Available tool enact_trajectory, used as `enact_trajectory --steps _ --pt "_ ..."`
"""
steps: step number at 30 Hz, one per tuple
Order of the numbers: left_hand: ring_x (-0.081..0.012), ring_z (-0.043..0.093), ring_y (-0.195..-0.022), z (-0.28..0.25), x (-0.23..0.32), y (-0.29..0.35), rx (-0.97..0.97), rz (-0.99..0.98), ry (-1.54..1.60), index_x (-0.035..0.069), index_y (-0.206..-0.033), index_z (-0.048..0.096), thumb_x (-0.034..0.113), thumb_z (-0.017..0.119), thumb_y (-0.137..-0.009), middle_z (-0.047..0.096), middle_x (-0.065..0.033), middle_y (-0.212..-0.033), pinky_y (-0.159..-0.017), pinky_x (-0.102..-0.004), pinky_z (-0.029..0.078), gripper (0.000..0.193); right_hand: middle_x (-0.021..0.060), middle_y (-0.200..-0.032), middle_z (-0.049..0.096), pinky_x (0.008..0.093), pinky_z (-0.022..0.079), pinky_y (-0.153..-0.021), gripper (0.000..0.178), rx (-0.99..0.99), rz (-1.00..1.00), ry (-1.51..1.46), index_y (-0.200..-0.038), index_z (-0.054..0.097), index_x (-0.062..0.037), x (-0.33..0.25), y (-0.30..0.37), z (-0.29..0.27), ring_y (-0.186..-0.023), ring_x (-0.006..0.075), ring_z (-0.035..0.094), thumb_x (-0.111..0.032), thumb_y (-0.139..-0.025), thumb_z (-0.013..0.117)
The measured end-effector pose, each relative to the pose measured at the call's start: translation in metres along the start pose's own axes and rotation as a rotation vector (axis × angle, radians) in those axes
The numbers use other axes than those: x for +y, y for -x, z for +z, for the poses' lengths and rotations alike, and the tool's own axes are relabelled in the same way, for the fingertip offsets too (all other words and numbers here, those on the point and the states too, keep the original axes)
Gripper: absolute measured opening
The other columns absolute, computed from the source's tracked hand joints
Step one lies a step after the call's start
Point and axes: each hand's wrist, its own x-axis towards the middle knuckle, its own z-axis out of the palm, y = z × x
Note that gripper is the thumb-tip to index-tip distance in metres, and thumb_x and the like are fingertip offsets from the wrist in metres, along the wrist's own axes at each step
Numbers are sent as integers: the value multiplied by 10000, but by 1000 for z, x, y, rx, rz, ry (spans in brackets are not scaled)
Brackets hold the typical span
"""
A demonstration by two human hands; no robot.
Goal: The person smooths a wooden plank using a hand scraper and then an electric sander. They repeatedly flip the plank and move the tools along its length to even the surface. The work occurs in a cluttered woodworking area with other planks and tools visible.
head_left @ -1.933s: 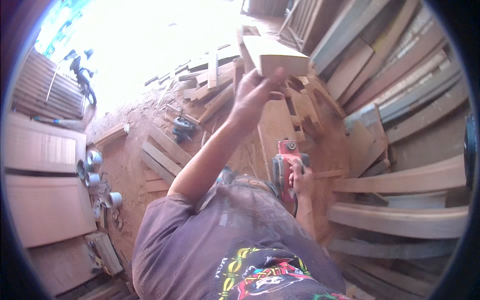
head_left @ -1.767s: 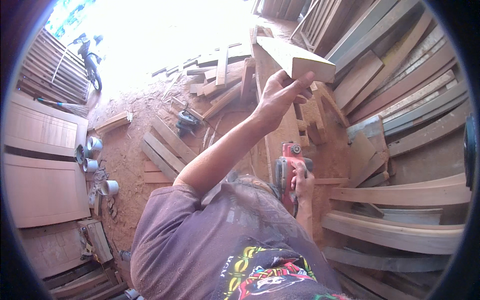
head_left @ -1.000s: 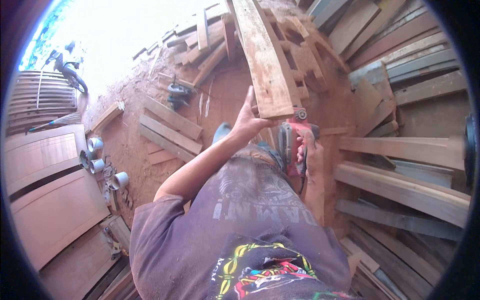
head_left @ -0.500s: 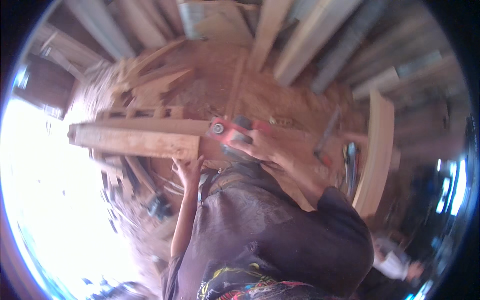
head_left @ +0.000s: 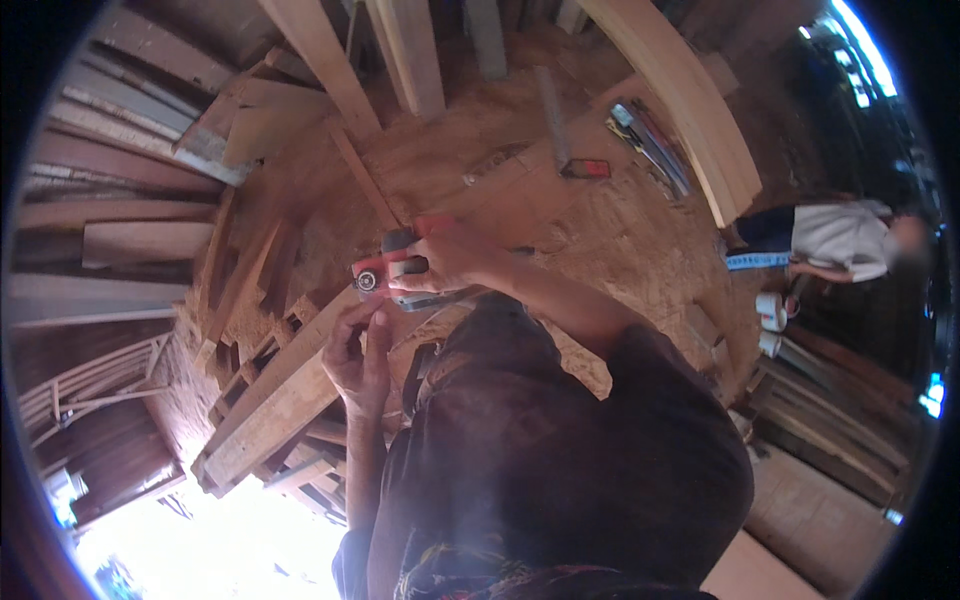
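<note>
My right hand [head_left: 440, 262] is closed round the handle of a red and black electric hand planer [head_left: 368, 283], whose round front knob faces left. Just below the planer's front, my left hand [head_left: 358, 362] is raised with its fingers half bent and the thumb apart; I see nothing held in it. Whether its fingertips touch the planer, I cannot tell. A thick timber beam [head_left: 278, 415] slants from beside my left hand down to the lower left. The planer stands near the beam's upper end, and its underside is hidden.
A long curved board [head_left: 690, 100] stands at the upper right, next to a bundle of hand tools [head_left: 650, 145]. A try square [head_left: 565, 140] lies on the dusty ground. Wood offcuts [head_left: 240, 270] are piled at left. A person in a light shirt [head_left: 840, 240] is at far right.
My view has turned, so the beam now slants to the lower left and the person shows higher. My left hand has moved from the beam's end to the planer's front; my right keeps its grip.
</note>
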Motion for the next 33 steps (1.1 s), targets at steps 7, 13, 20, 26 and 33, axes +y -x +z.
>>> enact_trajectory --steps 7,13,20,26,33 --pt "-231 699 -787 37 145 -34 -644 833 253 7 -1110 681 126 668 -1043 723 -114 -901 -766 -386 558 137 195 -875 743 527 585 -759 635 162 207 149 -1024 776 -52 -12 12 17 -849 388 749 -665 -872 702" --pt "-285 736 -782 72 182 -3 -998 909 554 10 -1047 711 136 930 -749 734 -107 -891 -658 -361 586 391 221 -916 734 517 588 -754 684 502 242 97 -1071 720 23 -4 2 67 -851 413 742 -629 -861 734" --pt "-260 742 -718 85 197 34 -1163 927 570 76 -1085 684 238 905 -794 729 -62 -816 -650 -367 577 400 222 -826 737 518 595 -752 694 439 293 83 -979 734 27 -9 5 58 -821 416 747 -655 -857 711" --pt "-233 708 -686 92 208 46 -1252 1033 512 139 -1207 586 405 698 -1022 727 -45 -777 -704 -410 571 342 197 -733 727 506 595 -714 667 393 300 171 -890 753 -5 -11 8 55 -736 402 744 -668 -830 713" --pt "-264 755 -771 117 240 52 -1524 1087 605 154 -1091 592 213 727 -981 777 -79 -893 -718 -409 574 184 173 -670 708 498 586 -662 591 527 245 218 -823 761 -30 -1 -1 67 -657 383 726 -620 -804 725"
